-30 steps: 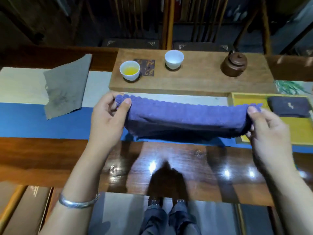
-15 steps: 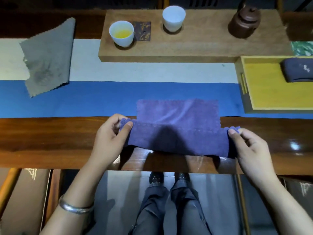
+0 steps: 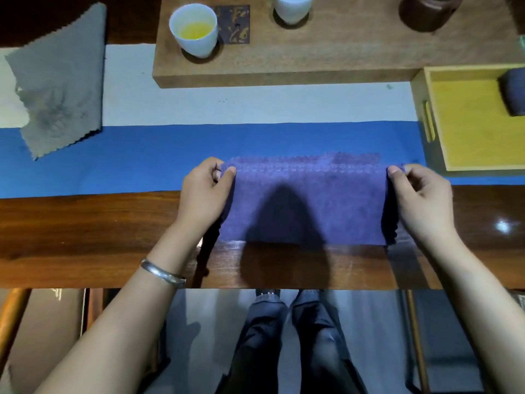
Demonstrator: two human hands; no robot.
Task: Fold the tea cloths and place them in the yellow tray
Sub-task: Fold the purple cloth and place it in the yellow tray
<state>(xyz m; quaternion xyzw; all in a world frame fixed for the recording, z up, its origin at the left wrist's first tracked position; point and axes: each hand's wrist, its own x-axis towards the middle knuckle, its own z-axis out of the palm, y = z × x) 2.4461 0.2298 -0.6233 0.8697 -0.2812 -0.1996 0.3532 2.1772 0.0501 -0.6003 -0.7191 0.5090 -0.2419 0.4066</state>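
A purple tea cloth lies folded over on itself across the blue runner and the wooden table edge. My left hand pinches its top left corner and my right hand pinches its top right corner. A grey tea cloth lies unfolded at the far left. The yellow tray stands at the right, and a folded dark cloth rests in its far corner, partly cut off by the frame.
A raised wooden board at the back carries a white cup of yellow tea, a second white cup, a dark coaster and a brown teapot. The table's near edge runs below my wrists.
Both hands carried the cloth's near edge away from me and laid it over the far half, so the cloth is now doubled. The view tilted further down.
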